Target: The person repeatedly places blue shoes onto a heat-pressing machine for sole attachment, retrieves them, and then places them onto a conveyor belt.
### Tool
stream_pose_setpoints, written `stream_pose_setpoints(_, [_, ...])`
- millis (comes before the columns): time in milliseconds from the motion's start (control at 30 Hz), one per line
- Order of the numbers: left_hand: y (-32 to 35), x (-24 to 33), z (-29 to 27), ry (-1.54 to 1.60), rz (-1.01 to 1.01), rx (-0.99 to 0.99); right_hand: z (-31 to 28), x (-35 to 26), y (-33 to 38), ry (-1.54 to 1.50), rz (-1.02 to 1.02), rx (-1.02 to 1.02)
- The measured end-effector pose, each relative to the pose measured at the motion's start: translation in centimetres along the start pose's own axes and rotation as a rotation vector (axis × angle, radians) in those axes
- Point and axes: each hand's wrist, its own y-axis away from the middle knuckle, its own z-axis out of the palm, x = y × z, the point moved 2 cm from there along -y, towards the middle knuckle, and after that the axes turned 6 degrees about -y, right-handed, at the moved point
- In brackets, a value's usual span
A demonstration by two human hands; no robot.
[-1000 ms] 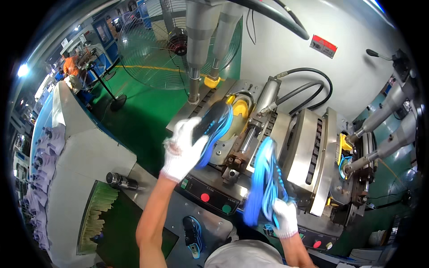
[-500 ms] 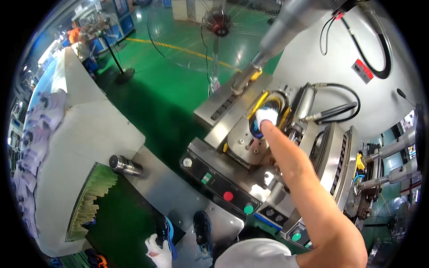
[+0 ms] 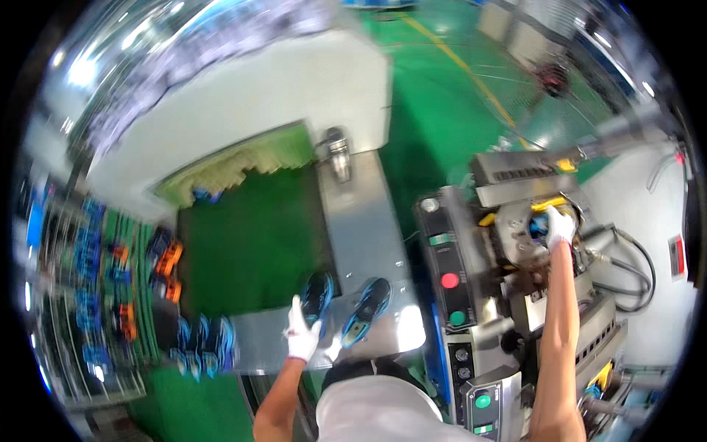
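Note:
My right hand (image 3: 560, 225), in a white glove, reaches into the press at the right. Its fingers are closed on a blue and dark shoe (image 3: 539, 227) seated between yellow pads; the hand hides part of the shoe. My left hand (image 3: 300, 337), also gloved, is low over the metal bench with fingers stretched out. It is right beside a black and blue sneaker (image 3: 317, 295), close to its heel end; whether they touch is unclear. A second black and blue sneaker (image 3: 367, 312) sits just to the right on the bench.
The press's control panel (image 3: 449, 276) has red and green buttons. A metal cylinder (image 3: 338, 155) stands on the bench (image 3: 359, 206). Ahead is a white machine housing with a green fringed opening (image 3: 243, 166). Several sneakers (image 3: 202, 345) stand at left beside a shoe rack (image 3: 121, 295).
The view has swung left, bringing the shoe rack and my left forearm into sight. My right hand stays at the shoe in the press. My left hand remains near the same bench sneaker.

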Motion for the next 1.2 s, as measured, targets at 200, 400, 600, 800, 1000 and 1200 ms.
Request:
stream_pose_setpoints(200, [1.0,-4.5,2.2,0.185,-0.184,-0.177,7.2,5.6,29.2,0.358,-0.507,-0.100])
stream_pose_setpoints(400, [-1.6,-5.4,2.2,0.242,-0.025,-0.292,12.8,12.8,34.4,1.172,-0.326,-0.184])
stream_pose_setpoints(600, [-3.7,-5.1,0.4,0.327,-0.023,-0.567,24.5,17.0,46.7,0.929,0.287,-0.591])
stream_pose_setpoints(800, [-10.1,-6.3,-0.3,0.328,0.007,-0.729,29.6,19.8,49.4,0.519,0.471,-0.096])
stream_pose_setpoints(1000, [-4.9,2.1,-0.2,0.191,0.342,-0.904,22.1,17.3,57.4,-0.671,0.550,0.150])
stream_pose_setpoints(1200, [9.0,10.1,-0.7,0.168,0.852,-1.224,8.1,12.3,71.0,-0.810,0.434,0.672])
